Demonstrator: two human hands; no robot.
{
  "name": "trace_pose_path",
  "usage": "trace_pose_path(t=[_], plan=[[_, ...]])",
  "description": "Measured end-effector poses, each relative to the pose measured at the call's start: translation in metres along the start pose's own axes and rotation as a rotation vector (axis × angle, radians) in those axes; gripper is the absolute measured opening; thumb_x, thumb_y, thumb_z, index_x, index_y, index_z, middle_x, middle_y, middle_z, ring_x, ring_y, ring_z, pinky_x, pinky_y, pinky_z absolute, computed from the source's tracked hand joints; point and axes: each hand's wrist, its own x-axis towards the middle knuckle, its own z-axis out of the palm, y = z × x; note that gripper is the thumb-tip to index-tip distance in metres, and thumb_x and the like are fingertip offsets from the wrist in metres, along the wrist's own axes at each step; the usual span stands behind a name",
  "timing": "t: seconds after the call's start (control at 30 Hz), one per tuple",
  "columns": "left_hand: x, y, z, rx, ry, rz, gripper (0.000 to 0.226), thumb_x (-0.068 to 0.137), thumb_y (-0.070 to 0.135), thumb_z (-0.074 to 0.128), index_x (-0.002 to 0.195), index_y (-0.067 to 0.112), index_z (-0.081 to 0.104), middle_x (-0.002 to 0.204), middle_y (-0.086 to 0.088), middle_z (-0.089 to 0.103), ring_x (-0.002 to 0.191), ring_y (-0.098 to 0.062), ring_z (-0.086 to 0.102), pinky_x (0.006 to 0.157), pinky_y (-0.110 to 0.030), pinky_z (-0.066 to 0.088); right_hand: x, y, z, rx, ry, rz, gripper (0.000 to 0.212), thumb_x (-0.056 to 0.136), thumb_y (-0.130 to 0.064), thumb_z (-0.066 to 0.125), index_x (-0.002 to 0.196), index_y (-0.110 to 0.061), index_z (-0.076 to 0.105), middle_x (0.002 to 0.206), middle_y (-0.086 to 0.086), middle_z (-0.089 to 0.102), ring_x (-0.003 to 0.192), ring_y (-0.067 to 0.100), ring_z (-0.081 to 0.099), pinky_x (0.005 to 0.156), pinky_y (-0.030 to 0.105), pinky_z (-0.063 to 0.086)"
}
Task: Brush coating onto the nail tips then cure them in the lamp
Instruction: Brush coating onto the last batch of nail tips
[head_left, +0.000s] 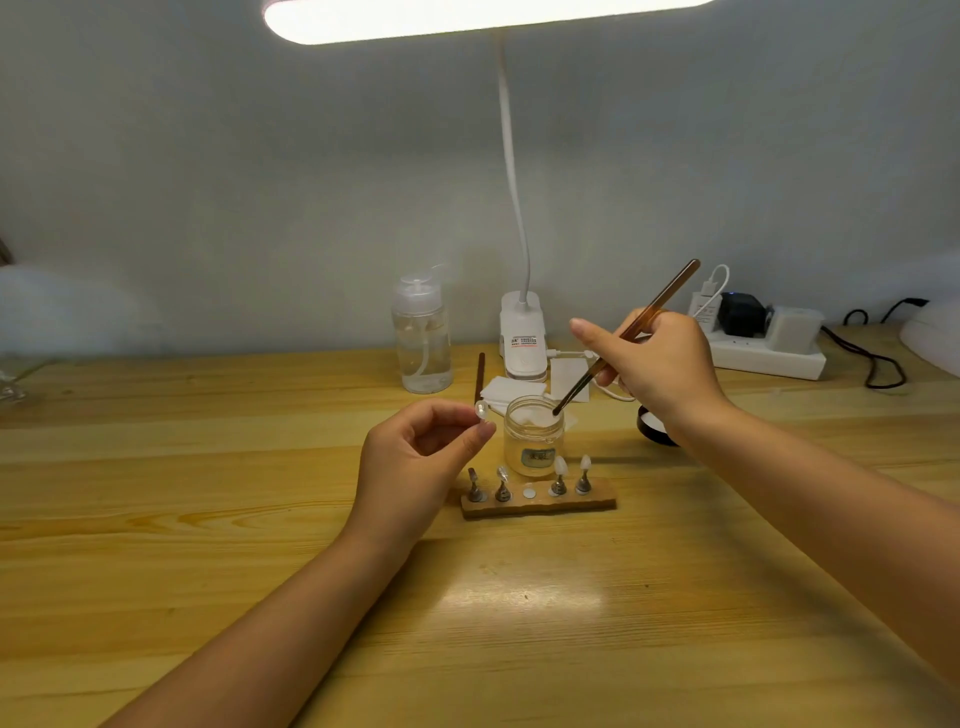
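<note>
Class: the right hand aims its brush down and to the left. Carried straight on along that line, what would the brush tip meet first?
The right hand aims the brush into the open glass jar; its tip would probably meet the jar's contents first, though depth is unclear.

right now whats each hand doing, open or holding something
Left hand: pinching a nail tip between thumb and fingers.
Right hand: closed on the brush, its tip in the jar.

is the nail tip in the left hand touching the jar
Apart. The head view shows the nail tip, pinched by the left hand, with wooden table visible between it and the jar.
</note>
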Motion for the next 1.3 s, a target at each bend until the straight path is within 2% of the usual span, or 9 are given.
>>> trace_pose_path(t=[0.23,0.33,0.47,0.6,0.7,0.8,0.9,1.07,1.3], plan=[[-0.001,0.0,-0.002,-0.007,-0.001,-0.004,0.013,0.073,0.009,0.068,0.084,0.015,0.068,0.082,0.0,0.07,0.074,-0.003,0.065,0.063,-0.01,0.049,0.001,0.001,-0.004,0.015,0.043,-0.019,0.035,0.08,-0.04,0.064,0.072,-0.005,0.059,0.056,-0.001,0.06,0.054,0.005,0.057,0.059,0.021,0.044],[0.001,0.001,0.0,-0.01,-0.005,-0.007,0.013,0.074,0.008,0.068,0.085,0.016,0.068,0.082,0.001,0.07,0.074,-0.002,0.065,0.063,-0.01,0.049,0.0,-0.001,-0.009,0.056,0.081,-0.042,0.035,0.081,-0.039,0.063,0.068,-0.008,0.056,0.056,0.001,0.059,0.051,0.004,0.056,0.062,0.023,0.046],[-0.001,0.001,0.0,-0.022,-0.001,-0.002,0.016,0.073,0.007,0.068,0.085,0.017,0.068,0.082,0.004,0.07,0.075,-0.002,0.066,0.063,-0.01,0.049,-0.013,-0.006,-0.009,0.189,0.14,-0.098,0.032,0.081,-0.04,0.062,0.063,-0.015,0.052,0.052,-0.003,0.056,0.045,0.0,0.054,0.056,0.017,0.045],[-0.001,0.0,0.0,0.023,-0.008,0.025,0.018,0.072,0.006,0.069,0.082,0.022,0.069,0.082,0.008,0.07,0.077,-0.003,0.066,0.067,-0.013,0.051,-0.035,-0.011,-0.003,0.345,0.101,-0.234,0.025,0.079,-0.037,0.057,0.068,-0.017,0.05,0.05,-0.005,0.054,0.044,0.002,0.054,0.047,0.012,0.043],[-0.001,0.001,-0.001,0.048,-0.007,0.053,0.02,0.072,0.005,0.07,0.078,0.024,0.069,0.079,0.01,0.07,0.078,-0.004,0.066,0.067,-0.013,0.051,-0.05,-0.006,0.006,0.338,0.027,-0.43,0.023,0.084,-0.034,0.048,0.079,-0.013,0.056,0.057,-0.003,0.058,0.048,0.0,0.057,0.046,0.011,0.042],[-0.001,0.0,-0.001,0.054,-0.003,0.056,0.021,0.072,0.005,0.07,0.076,0.026,0.069,0.076,0.013,0.07,0.078,-0.004,0.066,0.067,-0.013,0.051,-0.061,0.001,0.015,0.315,-0.018,-0.56,0.028,0.084,-0.031,0.047,0.089,-0.008,0.062,0.071,-0.005,0.063,0.063,-0.004,0.06,0.056,0.009,0.046],[-0.001,-0.001,-0.001,0.054,-0.007,0.042,0.02,0.07,0.009,0.071,0.078,0.027,0.069,0.077,0.012,0.071,0.08,-0.005,0.066,0.069,-0.014,0.052,-0.069,0.006,0.018,0.222,-0.038,-0.682,0.019,0.083,-0.023,0.053,0.092,-0.008,0.061,0.079,-0.004,0.063,0.075,0.0,0.061,0.066,0.009,0.048],[-0.001,-0.003,-0.001,0.113,0.0,0.034,0.018,0.073,0.012,0.071,0.079,0.029,0.07,0.084,0.013,0.071,0.089,-0.008,0.065,0.083,-0.028,0.052,-0.075,0.006,0.016,0.241,-0.066,-0.677,0.017,0.083,-0.025,0.053,0.087,-0.011,0.063,0.074,-0.007,0.062,0.07,-0.002,0.061,0.062,0.007,0.047],[0.001,-0.003,0.0,0.125,0.001,0.04,0.021,0.072,0.01,0.071,0.076,0.03,0.069,0.079,0.015,0.07,0.082,-0.004,0.065,0.077,-0.022,0.053,-0.078,0.006,0.019,0.255,-0.045,-0.662,0.029,0.088,-0.032,0.043,0.087,-0.01,0.062,0.074,-0.001,0.064,0.073,0.007,0.064,0.062,0.018,0.052]])
